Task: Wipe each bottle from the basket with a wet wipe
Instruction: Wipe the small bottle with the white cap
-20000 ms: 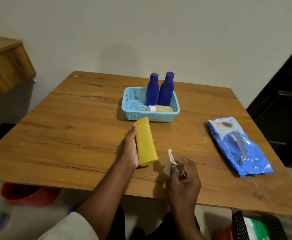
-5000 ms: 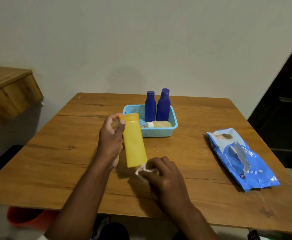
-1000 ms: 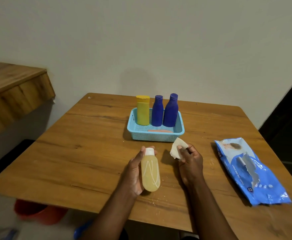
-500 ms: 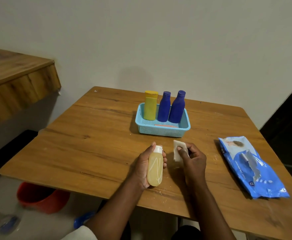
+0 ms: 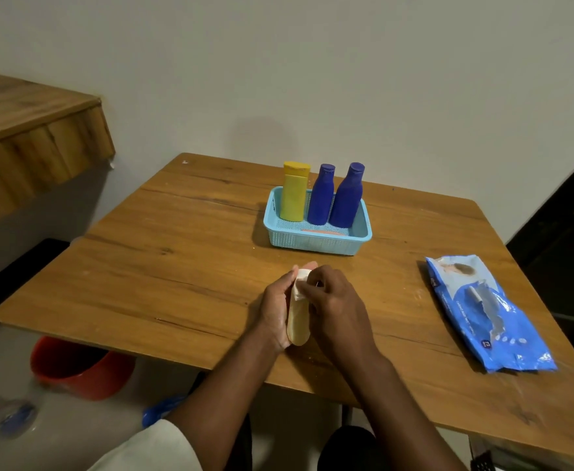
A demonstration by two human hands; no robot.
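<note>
Bottle [image 5: 298,321]: pale amber, translucent, cap seemingly white under wipe [image 5: 299,289], centre frame.
Left hand [image 5: 276,309]: grip curled round bottle.
Right hand [image 5: 334,299]: grip pinching wipe.

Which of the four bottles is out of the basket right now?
The small pale amber bottle, held in the left hand; the yellow and two blue bottles stand upright in the basket.

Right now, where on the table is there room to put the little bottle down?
Bare wood lies left of the basket, and between the hands and the wipes pack. The basket's back is crowded: yellow bottle and two blue bottles.
</note>
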